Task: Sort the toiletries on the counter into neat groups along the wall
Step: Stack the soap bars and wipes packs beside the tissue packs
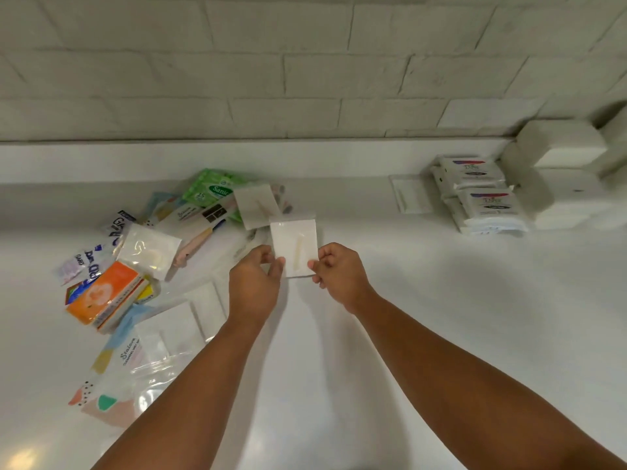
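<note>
A small white sachet (294, 244) with a pale stick inside is held above the white counter (441, 317). My left hand (255, 283) pinches its lower left corner and my right hand (339, 274) pinches its lower right corner. A jumbled pile of toiletries lies to the left: a green wipes pack (210, 188), an orange box (105, 296), another white sachet (256, 205), a clear-fronted sachet (149, 249), toothbrush packs (200, 232) and clear bags (135, 364). Two white soap packs (481, 195) sit by the wall at the right.
White tissue boxes (563, 154) stand at the far right against the white brick wall (305, 69). A flat white sachet (409, 195) lies left of the soap packs. A raised ledge (237, 157) runs along the wall.
</note>
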Motion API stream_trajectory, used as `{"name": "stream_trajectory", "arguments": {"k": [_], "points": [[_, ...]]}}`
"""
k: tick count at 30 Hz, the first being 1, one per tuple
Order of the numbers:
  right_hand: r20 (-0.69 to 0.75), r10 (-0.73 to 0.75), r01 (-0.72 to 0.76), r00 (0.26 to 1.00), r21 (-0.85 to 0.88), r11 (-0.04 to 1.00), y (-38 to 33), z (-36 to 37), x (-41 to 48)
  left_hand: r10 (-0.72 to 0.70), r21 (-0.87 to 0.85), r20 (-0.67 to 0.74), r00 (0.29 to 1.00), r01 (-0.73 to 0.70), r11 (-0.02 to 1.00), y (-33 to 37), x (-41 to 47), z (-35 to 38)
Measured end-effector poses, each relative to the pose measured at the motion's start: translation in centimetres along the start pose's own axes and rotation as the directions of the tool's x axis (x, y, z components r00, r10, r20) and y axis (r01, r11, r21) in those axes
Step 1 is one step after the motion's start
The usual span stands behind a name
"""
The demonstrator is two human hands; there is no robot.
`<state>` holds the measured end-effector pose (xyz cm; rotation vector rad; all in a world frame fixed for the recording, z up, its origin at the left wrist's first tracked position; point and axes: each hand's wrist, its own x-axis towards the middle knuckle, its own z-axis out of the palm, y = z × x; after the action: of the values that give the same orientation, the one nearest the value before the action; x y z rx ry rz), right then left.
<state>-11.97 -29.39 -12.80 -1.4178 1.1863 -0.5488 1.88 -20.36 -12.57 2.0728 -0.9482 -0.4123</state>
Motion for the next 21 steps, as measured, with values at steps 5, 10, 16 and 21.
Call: {"name": "stream_trajectory", "arguments": {"k": [5, 10, 16, 21], "points": [[-0.009, 0.058, -0.057, 0.998, 0.106, 0.993, 0.5, -3.7, 0.0, 0.051, 0.015, 0.053, 0.997, -0.052, 0.999, 2.7, -0.3, 2.8], [-0.072, 0.07, -0.061, 0.995, 0.122, 0.991, 1.1, -8.8, 1.2, 0.013, -0.025, 0.105, 0.994, -0.01, 1.0, 6.2, 0.1, 7.1], [-0.196, -0.004, -0.009, 0.981, -0.063, 0.998, 2.6, -15.2, 4.3, -0.037, -0.079, 0.159, 0.987, 0.05, 0.996, 10.4, 1.4, 12.7], [-0.224, -0.16, 0.08, 0.961, -0.33, 0.941, 3.3, -18.8, 6.0, -0.083, -0.162, 0.2, 0.976, 0.116, 0.98, 12.5, 4.2, 17.4]]}}
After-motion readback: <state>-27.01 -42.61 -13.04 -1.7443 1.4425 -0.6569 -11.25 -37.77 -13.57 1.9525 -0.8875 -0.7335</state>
